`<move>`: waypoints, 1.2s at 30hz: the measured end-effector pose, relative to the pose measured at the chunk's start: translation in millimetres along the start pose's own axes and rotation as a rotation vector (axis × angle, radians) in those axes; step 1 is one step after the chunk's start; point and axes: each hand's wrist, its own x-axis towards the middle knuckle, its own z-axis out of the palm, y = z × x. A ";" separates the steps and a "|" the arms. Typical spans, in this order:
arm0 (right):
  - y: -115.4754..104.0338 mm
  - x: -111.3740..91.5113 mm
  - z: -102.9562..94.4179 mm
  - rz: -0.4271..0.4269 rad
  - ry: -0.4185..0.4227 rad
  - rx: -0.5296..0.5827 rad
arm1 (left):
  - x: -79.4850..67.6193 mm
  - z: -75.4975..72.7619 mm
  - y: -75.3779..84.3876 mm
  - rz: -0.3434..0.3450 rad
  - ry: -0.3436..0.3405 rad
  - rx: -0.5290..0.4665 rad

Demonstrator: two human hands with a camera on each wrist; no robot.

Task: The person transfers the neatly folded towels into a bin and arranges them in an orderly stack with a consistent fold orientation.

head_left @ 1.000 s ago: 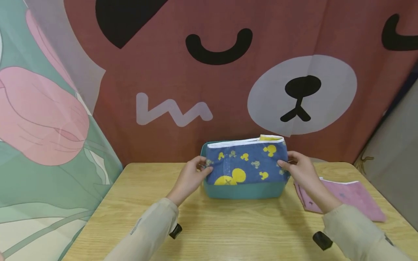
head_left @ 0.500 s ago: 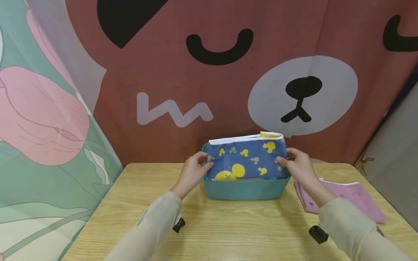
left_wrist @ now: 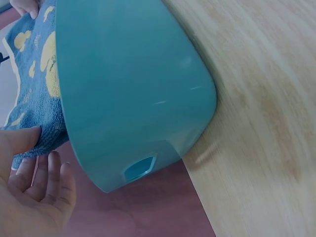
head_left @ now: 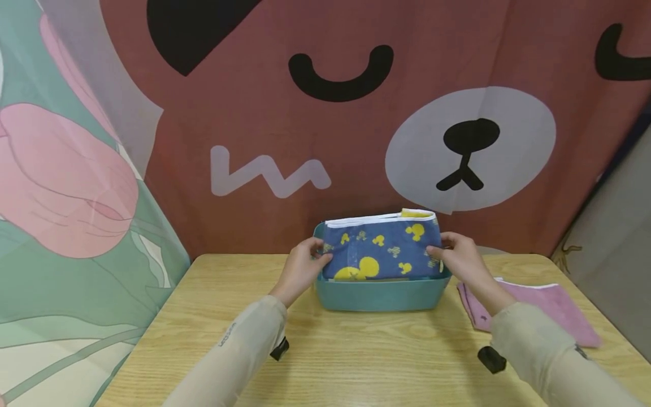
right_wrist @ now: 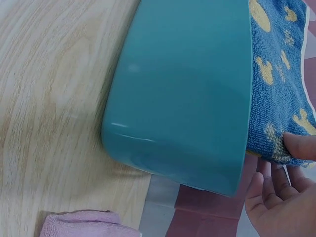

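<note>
A folded blue towel with yellow mouse-head shapes and a white edge stands upright in the mouth of a teal bin. Its lower edge sits just inside the bin's front rim. My left hand pinches the towel's left side between thumb and fingers. At the opposite side, my right hand pinches it the same way. In the left wrist view, the thumb of my left hand lies on the terry cloth, fingers behind. The right wrist view has my right hand at the other corner.
A folded pink towel lies on the wooden table to the right of the bin, partly behind my right forearm. Close behind the table hangs a curtain with a bear print. A grey surface borders the right side.
The blue towel has risen a little above the bin's front rim, then shifted slightly left at its right side. My right hand has moved slightly left with it; both hands keep their pinch.
</note>
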 end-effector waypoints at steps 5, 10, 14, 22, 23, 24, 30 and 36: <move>2.8 1.4 5.0 0.008 -0.003 -0.006 | 0.8 3.4 -5.1 -0.016 -0.012 0.029; 6.7 1.7 8.6 0.017 0.004 -0.023 | -0.7 5.0 -7.6 -0.003 -0.025 0.057; 8.7 1.3 9.4 0.007 0.006 -0.031 | -1.9 5.6 -8.2 0.004 -0.025 0.083; 11.6 -1.5 10.4 -0.028 -0.001 -0.051 | -1.5 8.1 -10.9 -0.022 -0.037 0.113; 11.8 -1.7 10.6 -0.030 -0.001 -0.049 | -1.4 8.4 -11.0 -0.023 -0.038 0.112; 11.8 -2.0 10.7 -0.032 -0.001 -0.047 | -1.4 8.5 -11.2 -0.023 -0.038 0.110; 12.5 -3.6 10.6 -0.050 0.013 -0.030 | -2.0 9.5 -13.9 0.008 -0.022 0.095; 13.5 -4.1 10.6 -0.066 0.031 -0.026 | -4.0 8.8 -16.1 0.049 -0.004 0.091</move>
